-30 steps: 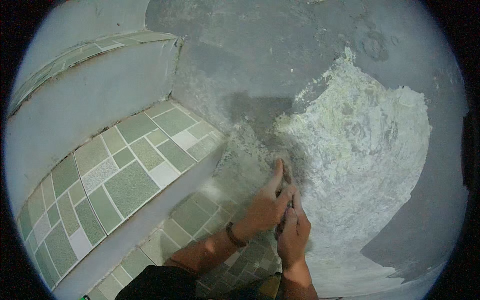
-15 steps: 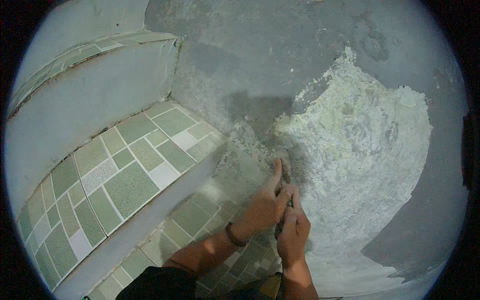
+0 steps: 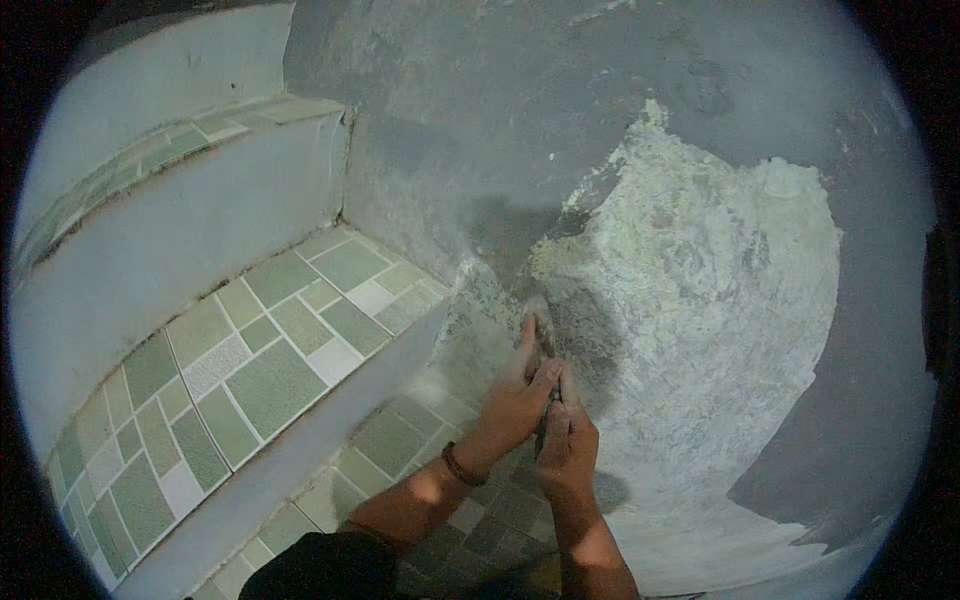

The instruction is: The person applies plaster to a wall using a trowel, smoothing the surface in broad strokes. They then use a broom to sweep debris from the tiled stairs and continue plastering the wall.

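Both my hands are closed on a slim scraper-like tool (image 3: 546,338) with a dark, dusty body, its far end against the wall. My left hand (image 3: 515,400) grips it ahead, the index finger stretched along it toward the wall. Behind it, my right hand (image 3: 570,450) wraps round the dark handle end. Much of the tool is hidden by my fingers, so its exact kind is unclear. It meets the grey wall (image 3: 440,190) near the left edge of a large pale patch (image 3: 720,300), where the paint is off and the surface is rough.
On the left rise tiled steps (image 3: 285,385) with green and white rectangles and pale blue-grey risers (image 3: 190,215). Their ends meet the wall close to my hands. A lower tiled surface (image 3: 385,440) lies beneath my left forearm. A wristband (image 3: 460,465) circles my left wrist.
The view has shifted, so the pale patch sits farther left and the steps lower. My hands appear slightly farther left, still gripping the tool against the wall.
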{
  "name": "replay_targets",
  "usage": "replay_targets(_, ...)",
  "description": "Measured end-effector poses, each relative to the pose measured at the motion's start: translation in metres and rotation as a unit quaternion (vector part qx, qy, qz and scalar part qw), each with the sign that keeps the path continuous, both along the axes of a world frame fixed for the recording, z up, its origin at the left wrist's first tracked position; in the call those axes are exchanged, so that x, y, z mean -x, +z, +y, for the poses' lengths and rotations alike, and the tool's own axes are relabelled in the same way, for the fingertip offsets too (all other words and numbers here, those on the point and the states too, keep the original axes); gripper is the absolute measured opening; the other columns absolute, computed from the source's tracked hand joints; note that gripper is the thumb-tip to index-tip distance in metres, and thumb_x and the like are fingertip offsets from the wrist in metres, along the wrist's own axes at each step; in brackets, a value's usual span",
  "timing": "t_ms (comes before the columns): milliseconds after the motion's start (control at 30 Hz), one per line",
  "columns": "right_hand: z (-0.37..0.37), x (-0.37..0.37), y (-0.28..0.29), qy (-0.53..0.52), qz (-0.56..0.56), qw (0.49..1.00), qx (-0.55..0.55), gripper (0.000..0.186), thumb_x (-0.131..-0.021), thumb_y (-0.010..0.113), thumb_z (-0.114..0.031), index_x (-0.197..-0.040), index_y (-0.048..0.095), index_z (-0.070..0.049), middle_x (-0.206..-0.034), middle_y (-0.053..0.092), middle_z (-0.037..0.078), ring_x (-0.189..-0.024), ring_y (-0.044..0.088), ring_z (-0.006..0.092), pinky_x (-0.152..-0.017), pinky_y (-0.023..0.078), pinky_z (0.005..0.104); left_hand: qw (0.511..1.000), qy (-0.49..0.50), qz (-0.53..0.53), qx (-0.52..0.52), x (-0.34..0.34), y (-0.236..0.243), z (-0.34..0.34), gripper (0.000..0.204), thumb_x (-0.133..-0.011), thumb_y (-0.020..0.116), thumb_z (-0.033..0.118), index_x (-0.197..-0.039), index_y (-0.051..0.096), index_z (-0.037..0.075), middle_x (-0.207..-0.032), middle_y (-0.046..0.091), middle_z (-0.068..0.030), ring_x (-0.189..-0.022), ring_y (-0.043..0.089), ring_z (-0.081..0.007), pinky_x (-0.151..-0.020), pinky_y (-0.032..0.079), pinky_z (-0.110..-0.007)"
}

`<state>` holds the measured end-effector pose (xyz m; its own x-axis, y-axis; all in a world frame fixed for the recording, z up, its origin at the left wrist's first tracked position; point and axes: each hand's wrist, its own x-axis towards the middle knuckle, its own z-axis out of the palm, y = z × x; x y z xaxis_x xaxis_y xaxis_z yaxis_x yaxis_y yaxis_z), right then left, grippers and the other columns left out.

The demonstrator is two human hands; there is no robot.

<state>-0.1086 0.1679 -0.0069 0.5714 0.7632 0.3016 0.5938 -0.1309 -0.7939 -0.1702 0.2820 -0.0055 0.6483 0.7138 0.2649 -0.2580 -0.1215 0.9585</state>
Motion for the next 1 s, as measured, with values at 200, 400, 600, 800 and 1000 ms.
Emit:
replay_targets(200, -0.005, 0.012, -0.010, 0.012, -0.008, 0.995, -0.094, 0.047, -0.105, 0.040, -0.018, -0.148, 0.042, -0.001, -0.122, 0.064, 0.023, -0.108, 0.063, 0.0289, -0.092, 0.049, 0.0377, 0.999, 0.017, 0.012, 0.032, -0.014, -0.045, -0.011, 0.058, -0.104, 0.051, 0.035, -0.145, 0.040, -0.004, -0.139, 0.048, -0.0322, -0.130, 0.049, -0.0328, -0.103, 0.044, -0.039)
replay_targets(400, 0.006, 0.014, -0.013, 0.008, 0.137, 0.989, -0.061, 0.045, -0.103, 0.040, -0.009, -0.146, 0.044, 0.003, -0.127, 0.062, 0.021, -0.109, 0.061, 0.0225, -0.093, 0.047, 0.0321, 0.966, -0.045, -0.033, 0.252, -0.020, -0.032, 0.008, 0.045, -0.107, 0.040, 0.039, -0.100, 0.064, 0.002, -0.089, 0.069, -0.0101, -0.078, 0.066, -0.0199, -0.071, 0.050, -0.037)
replay_targets(600, 0.007, 0.015, -0.014, -0.019, -0.063, 0.993, -0.099, 0.045, -0.103, 0.042, -0.009, -0.146, 0.044, 0.001, -0.095, 0.065, 0.013, -0.080, 0.057, 0.0159, -0.074, 0.051, 0.0316, 0.982, -0.021, 0.028, 0.183, -0.021, -0.020, 0.006, 0.052, -0.106, 0.039, 0.047, -0.099, 0.066, 0.002, -0.084, 0.068, -0.0088, -0.076, 0.064, -0.0206, -0.071, 0.048, -0.039)
replay_targets(800, 0.007, 0.012, -0.015, -0.002, -0.072, 0.994, -0.080, 0.046, -0.103, 0.043, -0.013, -0.149, 0.043, -0.004, -0.091, 0.065, 0.013, -0.076, 0.057, 0.0171, -0.072, 0.051, 0.0315, 0.995, 0.030, 0.047, 0.077, -0.023, -0.028, 0.006, 0.059, -0.105, 0.040, 0.053, -0.100, 0.065, 0.000, -0.085, 0.065, -0.0103, -0.079, 0.059, -0.0205, -0.073, 0.047, -0.038)
replay_targets(1000, 0.008, 0.017, -0.009, 0.007, -0.012, 0.997, -0.078, 0.046, -0.102, 0.043, -0.015, -0.146, 0.042, -0.001, -0.126, 0.055, 0.027, -0.111, 0.054, 0.0409, -0.094, 0.046, 0.0452, 0.963, -0.042, -0.018, 0.264, -0.018, -0.016, 0.005, 0.063, -0.103, 0.042, 0.056, -0.106, 0.063, -0.003, -0.091, 0.063, -0.0118, -0.086, 0.059, -0.0208, -0.076, 0.048, -0.038)
